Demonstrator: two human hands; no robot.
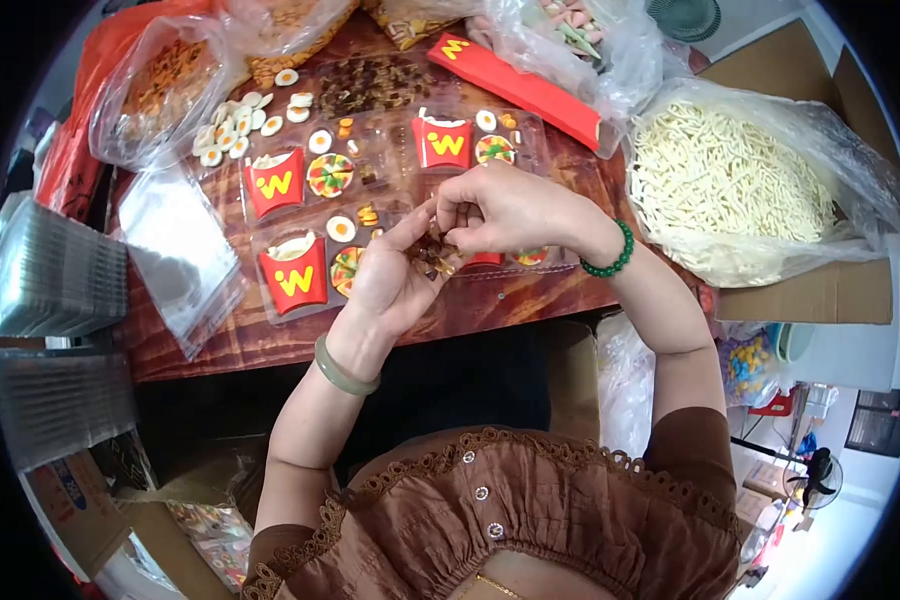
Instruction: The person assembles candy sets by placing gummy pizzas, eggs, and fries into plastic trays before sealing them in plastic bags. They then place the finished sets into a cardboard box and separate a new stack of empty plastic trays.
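My left hand [390, 280] is cupped, palm up, around several small brown translucent pieces [432, 258]. Over it, my right hand [505, 210] has its thumb and fingers pinched together at the left fingertips; what the pinch holds is hidden. Beneath both hands lie clear plastic trays [252, 240]. In their compartments sit red fries boxes with a yellow mark [295, 276], round pizza pieces [330, 176], fried-egg pieces [341, 229] and small orange pieces [368, 216]. The lower right tray is partly covered by my hands.
A pile of brown pieces [370, 84] and loose egg pieces [238, 130] lie farther back. Clear bags [180, 240] and stacked clear trays [60, 270] are at left. A long red box [520, 90] lies behind; a bag of pale fries-like sticks [735, 180] fills the carton at right.
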